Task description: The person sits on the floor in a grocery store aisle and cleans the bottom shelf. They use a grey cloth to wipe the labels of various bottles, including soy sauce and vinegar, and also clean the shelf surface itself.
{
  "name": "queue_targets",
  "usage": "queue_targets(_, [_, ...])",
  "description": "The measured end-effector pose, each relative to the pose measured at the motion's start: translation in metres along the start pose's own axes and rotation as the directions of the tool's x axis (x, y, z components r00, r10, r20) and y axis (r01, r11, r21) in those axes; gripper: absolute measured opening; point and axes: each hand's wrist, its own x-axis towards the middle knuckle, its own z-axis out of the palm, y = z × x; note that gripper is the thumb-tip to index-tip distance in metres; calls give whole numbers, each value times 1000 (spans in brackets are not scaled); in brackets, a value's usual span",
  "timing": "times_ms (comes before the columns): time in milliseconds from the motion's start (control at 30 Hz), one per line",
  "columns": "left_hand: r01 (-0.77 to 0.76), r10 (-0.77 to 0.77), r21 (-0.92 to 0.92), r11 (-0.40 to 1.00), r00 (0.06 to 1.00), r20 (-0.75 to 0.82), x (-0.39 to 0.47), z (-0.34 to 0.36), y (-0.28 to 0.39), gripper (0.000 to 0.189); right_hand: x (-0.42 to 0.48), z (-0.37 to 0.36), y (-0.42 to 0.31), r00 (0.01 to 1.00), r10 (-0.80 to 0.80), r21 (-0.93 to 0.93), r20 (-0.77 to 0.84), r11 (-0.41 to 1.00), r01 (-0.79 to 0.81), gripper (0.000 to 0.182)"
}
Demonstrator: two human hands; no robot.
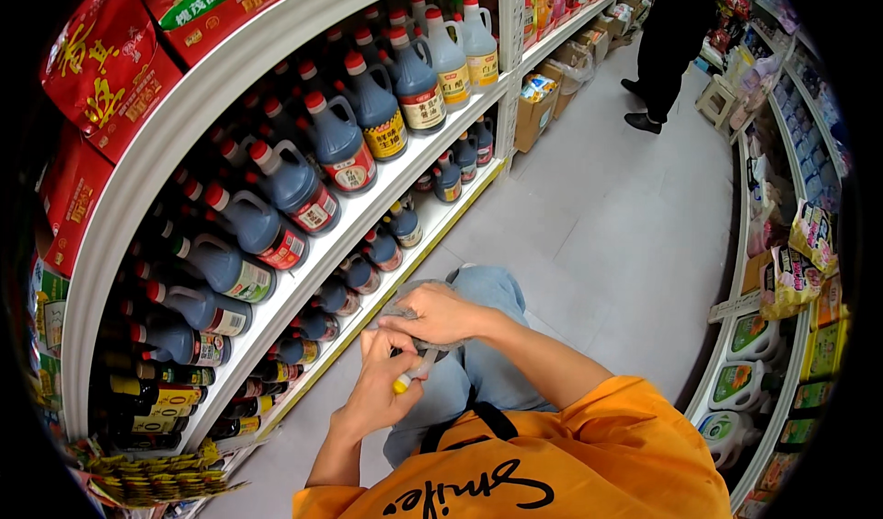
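My left hand (390, 381) is closed around the neck of a bottle (428, 364) with a yellow cap (401, 384), above my knees. The bottle lies tilted, its cap towards my body; the fingers and a cloth hide much of it. Just beyond, my right hand (438, 315) grips a grey cloth (441, 345) bunched against the bottle. Both hands are close together, in front of the lower shelf of sauce bottles (362, 274).
Large sauce and vinegar bottles (345, 150) crowd the upper shelf (386, 167) at left. Red packets (103, 56) sit above. Laundry detergent bottles (738, 384) line the right shelving. A person in black (672, 43) stands farther along the aisle, near cardboard boxes (534, 115) and a stool (717, 101).
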Motion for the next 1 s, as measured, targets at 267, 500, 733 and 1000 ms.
queue_targets(267, [40, -57, -130, 991, 990, -126, -13, 10, -29, 12, 7, -1, 64, 940, 310, -94, -145, 941, -325, 61])
queue_targets(500, [148, -317, -488, 860, 905, -285, -9, 18, -34, 12, -18, 12, 46, 862, 277, -4, -426, 951, -308, 55])
queue_targets(733, [195, -705, -876, 442, 679, -205, -5, 22, -34, 8, -13, 40, -15, 776, -161, -142, -609, 985, 94, 41])
queue_targets(1000, [101, -813, -982, 161, 577, -74, 11, 16, -30, 13, -8, 18, 40, 762, 58, -63, -645, 990, -128, 43])
